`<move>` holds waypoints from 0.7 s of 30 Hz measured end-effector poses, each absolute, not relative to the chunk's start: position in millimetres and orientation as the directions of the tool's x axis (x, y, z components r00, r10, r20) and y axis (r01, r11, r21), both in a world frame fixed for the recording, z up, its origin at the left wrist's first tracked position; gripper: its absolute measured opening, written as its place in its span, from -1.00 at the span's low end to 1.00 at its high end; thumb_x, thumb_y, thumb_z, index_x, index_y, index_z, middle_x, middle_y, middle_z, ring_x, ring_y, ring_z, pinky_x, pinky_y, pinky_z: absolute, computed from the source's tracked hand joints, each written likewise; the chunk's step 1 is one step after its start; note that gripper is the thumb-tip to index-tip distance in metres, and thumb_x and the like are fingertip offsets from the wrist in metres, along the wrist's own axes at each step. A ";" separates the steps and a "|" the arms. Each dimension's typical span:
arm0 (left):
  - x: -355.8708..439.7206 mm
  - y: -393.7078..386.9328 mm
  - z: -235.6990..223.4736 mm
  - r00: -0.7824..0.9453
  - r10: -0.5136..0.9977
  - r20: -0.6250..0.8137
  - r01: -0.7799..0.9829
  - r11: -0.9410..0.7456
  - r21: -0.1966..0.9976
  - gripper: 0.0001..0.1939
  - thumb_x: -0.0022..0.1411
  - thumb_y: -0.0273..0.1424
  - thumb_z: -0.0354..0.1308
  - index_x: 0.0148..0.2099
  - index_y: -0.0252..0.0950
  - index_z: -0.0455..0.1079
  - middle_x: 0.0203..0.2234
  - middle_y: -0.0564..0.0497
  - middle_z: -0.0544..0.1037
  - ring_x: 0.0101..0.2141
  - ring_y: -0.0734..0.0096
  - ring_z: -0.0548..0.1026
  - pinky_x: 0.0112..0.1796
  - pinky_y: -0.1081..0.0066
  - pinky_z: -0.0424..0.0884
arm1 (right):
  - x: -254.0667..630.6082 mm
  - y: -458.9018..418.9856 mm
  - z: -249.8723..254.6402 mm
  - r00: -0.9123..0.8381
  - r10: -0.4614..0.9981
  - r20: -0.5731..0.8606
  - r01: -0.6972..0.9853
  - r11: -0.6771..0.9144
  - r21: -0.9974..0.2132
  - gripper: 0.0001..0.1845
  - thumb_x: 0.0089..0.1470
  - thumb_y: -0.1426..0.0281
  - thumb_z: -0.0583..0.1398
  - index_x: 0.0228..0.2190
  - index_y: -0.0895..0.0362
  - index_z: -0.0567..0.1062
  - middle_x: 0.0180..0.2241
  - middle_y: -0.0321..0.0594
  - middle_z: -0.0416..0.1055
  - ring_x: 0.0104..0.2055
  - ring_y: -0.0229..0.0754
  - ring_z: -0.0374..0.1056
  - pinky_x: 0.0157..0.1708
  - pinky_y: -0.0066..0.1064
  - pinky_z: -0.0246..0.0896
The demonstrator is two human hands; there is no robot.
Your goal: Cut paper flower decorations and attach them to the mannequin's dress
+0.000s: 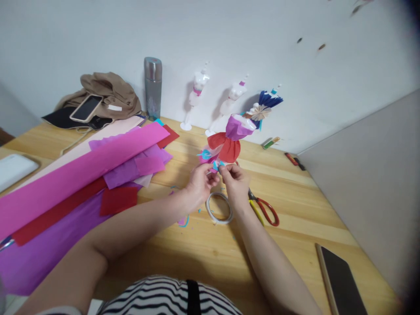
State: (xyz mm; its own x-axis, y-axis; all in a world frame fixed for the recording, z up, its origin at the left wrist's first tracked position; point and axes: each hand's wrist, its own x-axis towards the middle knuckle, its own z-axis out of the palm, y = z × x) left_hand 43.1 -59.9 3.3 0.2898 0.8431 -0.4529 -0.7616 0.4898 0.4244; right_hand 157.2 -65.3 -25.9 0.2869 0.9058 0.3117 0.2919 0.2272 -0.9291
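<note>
A small mannequin wears a purple crepe-paper top (236, 127) and a red paper skirt (229, 149) over a pink layer. My left hand (201, 180) and my right hand (236, 180) meet at the skirt's lower front. Between their fingertips is a small light-blue paper piece (218, 165), pinched from both sides. Another blue paper piece (206, 154) sits on the skirt to the left. Just below my hands lies a roll of tape (208, 209). Scissors with red handles (269, 211) rest beside my right wrist, next to a yellow-handled tool (256, 212).
Two bare white mannequins (193, 98) and one in dark-blue paper (269, 99) stand along the wall. A steel flask (153, 89), a brown cloth (111, 94) with a phone (86, 108), and stacked crepe paper (82, 168) occupy the left. A dark tablet-like device (343, 280) lies front right.
</note>
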 end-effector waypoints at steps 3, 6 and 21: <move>44.4 -61.5 2.4 0.288 0.844 -0.452 -0.762 0.488 0.425 -0.93 0.12 -0.49 0.13 -0.42 -0.34 0.34 -0.68 0.10 0.37 -0.70 0.62 0.25 -0.61 0.53 0.05 | 156.3 -63.4 -27.9 0.304 0.899 0.315 0.311 0.219 -0.925 -0.61 -0.03 0.14 0.30 -0.66 0.07 0.32 -0.69 -0.45 0.15 -0.60 -0.30 0.02 -0.53 -0.38 -0.03; 45.5 -63.8 1.3 0.272 0.855 -0.442 -0.773 0.467 0.429 -0.95 0.13 -0.49 0.14 -0.39 -0.32 0.32 -0.66 0.11 0.38 -0.70 0.62 0.25 -0.60 0.52 0.03 | 155.3 -62.9 -27.3 0.315 0.894 0.318 0.321 0.215 -0.922 -0.62 -0.04 0.17 0.29 -0.67 0.06 0.30 -0.69 -0.45 0.14 -0.60 -0.30 0.02 -0.53 -0.38 -0.05; 43.0 -65.8 3.3 0.288 0.882 -0.372 -0.785 0.440 0.436 -0.90 0.12 -0.44 0.23 -0.37 -0.33 0.36 -0.65 0.11 0.40 -0.67 0.61 0.30 -0.59 0.53 0.08 | 160.1 -62.7 -26.0 0.248 0.909 0.336 0.323 0.249 -0.913 -0.63 0.01 0.16 0.28 -0.65 0.06 0.35 -0.68 -0.43 0.15 -0.59 -0.28 0.03 -0.53 -0.37 -0.04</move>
